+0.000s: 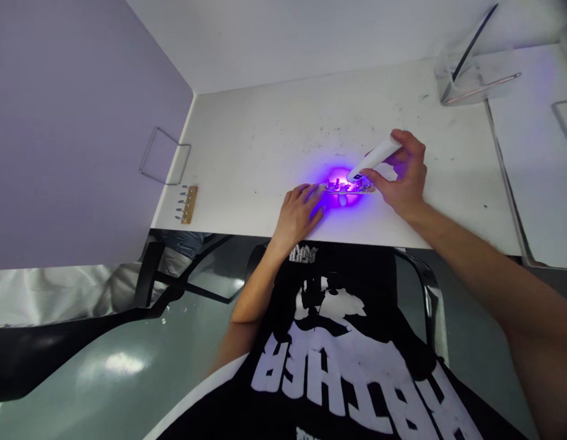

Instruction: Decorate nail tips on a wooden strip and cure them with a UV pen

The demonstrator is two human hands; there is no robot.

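Consists of white table with dark specks on top; carries brown strip with metal pieces near left panel, second strip under violet light at centre, clear box at far right

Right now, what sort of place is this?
Probably a small craft workstation: a white table against the wall, a clear box holding slim tools, and a lit violet lamp in the right hand over a row of small pieces.
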